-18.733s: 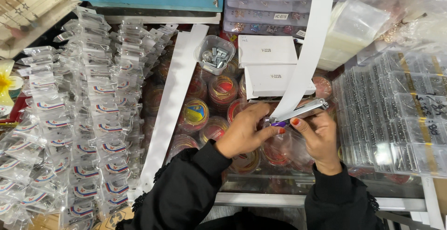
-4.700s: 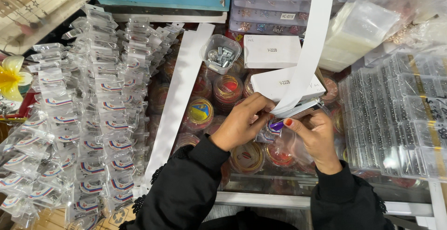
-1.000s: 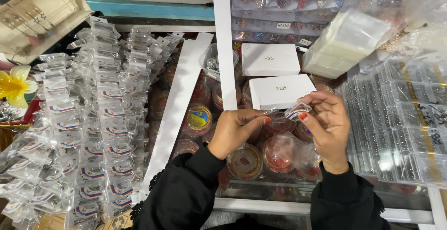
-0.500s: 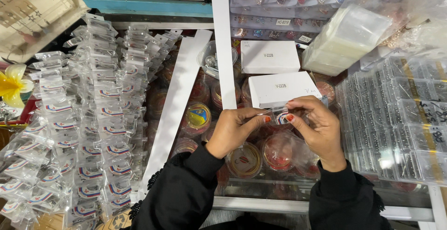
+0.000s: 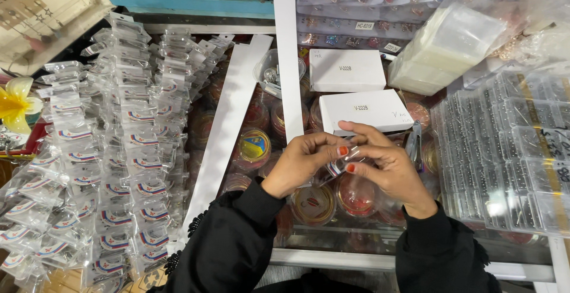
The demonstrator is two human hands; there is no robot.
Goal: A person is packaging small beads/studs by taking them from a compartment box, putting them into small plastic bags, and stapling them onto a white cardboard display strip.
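Both hands, left hand (image 5: 306, 162) and right hand (image 5: 386, 165), pinch a small clear packet (image 5: 339, 163) just below the white box (image 5: 365, 111) (sealing unfinished, seemingly).

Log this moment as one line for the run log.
left hand: pinching small clear plastic packet | right hand: pinching same packet | below: round clear-lidded tubs | behind: white cardboard box
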